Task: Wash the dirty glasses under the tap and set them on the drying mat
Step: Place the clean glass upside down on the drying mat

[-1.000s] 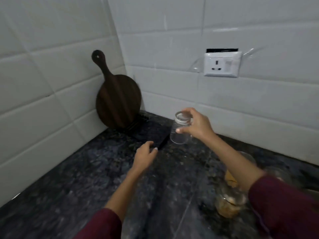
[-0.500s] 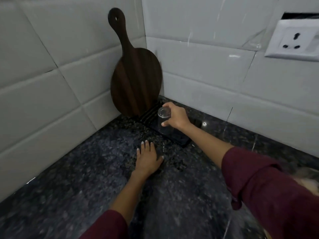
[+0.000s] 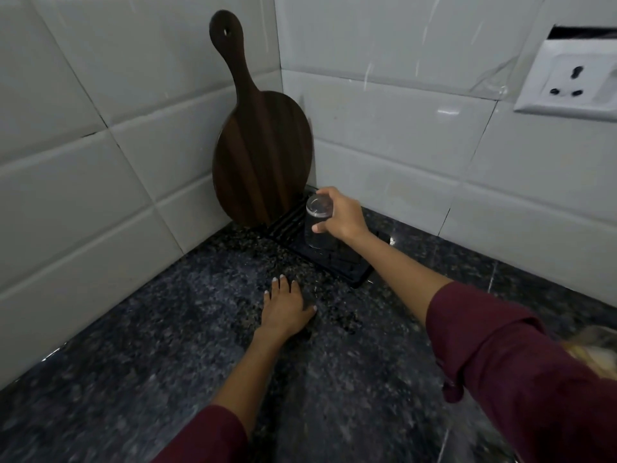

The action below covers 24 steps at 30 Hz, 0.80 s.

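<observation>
The dark speckled counter (image 3: 167, 379) runs into the tiled corner, where a round wooden board (image 3: 263, 155) leans upright against the wall, with a socket (image 3: 567, 80) on the right-hand wall. At the foot of the board lies the black ribbed drying mat (image 3: 337, 262). A moment ago the glass (image 3: 317, 225) was carried in the air nearer the middle of the counter; now it has come down upside-down onto the far part of the mat, just in front of the board, so I'd say this one is as good as placed and only needs letting go. The right hand (image 3: 344, 217) reaches far across, arm stretched out, fingers curled around the glass's upturned base. The left hand (image 3: 283, 310) lies flat on the counter, near the mat's front edge, fingers straight, holding nothing.
</observation>
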Each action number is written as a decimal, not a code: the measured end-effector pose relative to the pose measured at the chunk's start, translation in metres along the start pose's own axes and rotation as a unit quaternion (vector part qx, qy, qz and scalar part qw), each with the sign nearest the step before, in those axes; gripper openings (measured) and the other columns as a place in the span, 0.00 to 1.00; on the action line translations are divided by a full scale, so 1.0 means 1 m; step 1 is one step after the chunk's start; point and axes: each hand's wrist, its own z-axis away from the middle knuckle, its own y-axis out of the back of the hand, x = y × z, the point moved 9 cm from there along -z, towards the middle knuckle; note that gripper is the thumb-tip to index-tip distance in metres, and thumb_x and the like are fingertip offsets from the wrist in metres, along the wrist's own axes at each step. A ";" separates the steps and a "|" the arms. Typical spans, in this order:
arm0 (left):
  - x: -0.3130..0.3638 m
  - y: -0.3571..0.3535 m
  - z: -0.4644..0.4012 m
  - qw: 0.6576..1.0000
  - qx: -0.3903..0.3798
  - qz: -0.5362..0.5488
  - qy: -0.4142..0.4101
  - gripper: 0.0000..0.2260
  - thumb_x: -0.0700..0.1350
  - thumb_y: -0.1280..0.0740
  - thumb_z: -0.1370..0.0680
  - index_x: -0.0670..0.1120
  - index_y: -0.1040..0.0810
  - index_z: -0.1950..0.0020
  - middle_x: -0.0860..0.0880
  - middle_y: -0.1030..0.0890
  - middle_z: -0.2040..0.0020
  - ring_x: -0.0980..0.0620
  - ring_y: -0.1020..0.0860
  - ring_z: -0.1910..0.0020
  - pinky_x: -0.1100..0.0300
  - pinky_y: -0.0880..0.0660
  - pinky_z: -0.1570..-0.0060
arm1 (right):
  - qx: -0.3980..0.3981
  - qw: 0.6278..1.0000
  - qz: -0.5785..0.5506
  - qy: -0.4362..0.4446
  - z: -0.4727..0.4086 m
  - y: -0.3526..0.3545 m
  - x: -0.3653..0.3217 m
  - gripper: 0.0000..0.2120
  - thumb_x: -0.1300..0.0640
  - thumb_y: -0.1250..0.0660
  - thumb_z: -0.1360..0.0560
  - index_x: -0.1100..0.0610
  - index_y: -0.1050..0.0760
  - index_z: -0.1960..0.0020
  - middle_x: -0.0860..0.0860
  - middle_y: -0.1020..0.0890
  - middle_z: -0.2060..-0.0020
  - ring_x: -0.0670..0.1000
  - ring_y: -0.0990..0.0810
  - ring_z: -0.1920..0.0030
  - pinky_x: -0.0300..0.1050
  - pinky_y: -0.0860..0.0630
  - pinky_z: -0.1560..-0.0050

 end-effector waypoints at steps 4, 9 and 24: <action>-0.002 0.001 0.000 1.000 0.000 -0.002 0.000 0.36 0.59 0.42 0.20 0.39 0.52 0.22 0.38 0.56 0.21 0.40 0.57 0.22 0.44 0.53 0.25 | -0.041 0.999 0.030 -0.008 -0.004 -0.017 0.004 0.37 0.62 0.20 0.40 0.55 0.31 0.35 0.57 0.22 0.41 0.55 0.25 0.40 0.44 0.28 0.41; -0.004 -0.001 -0.002 1.000 0.001 0.001 -0.003 0.36 0.59 0.42 0.21 0.40 0.51 0.22 0.39 0.55 0.21 0.40 0.56 0.22 0.44 0.52 0.25 | -0.067 0.997 0.044 -0.016 -0.004 -0.028 0.013 0.38 0.62 0.22 0.37 0.57 0.35 0.31 0.57 0.25 0.37 0.56 0.27 0.37 0.44 0.30 0.40; 0.167 0.045 0.075 0.944 0.100 0.212 -0.231 0.21 0.47 0.36 0.21 0.42 0.30 0.30 0.42 0.25 0.34 0.47 0.24 0.39 0.66 0.31 0.46 | 0.014 0.994 -0.097 -0.045 0.130 0.140 0.018 0.21 0.62 0.30 0.28 0.57 0.28 0.36 0.56 0.21 0.40 0.51 0.22 0.42 0.39 0.29 0.39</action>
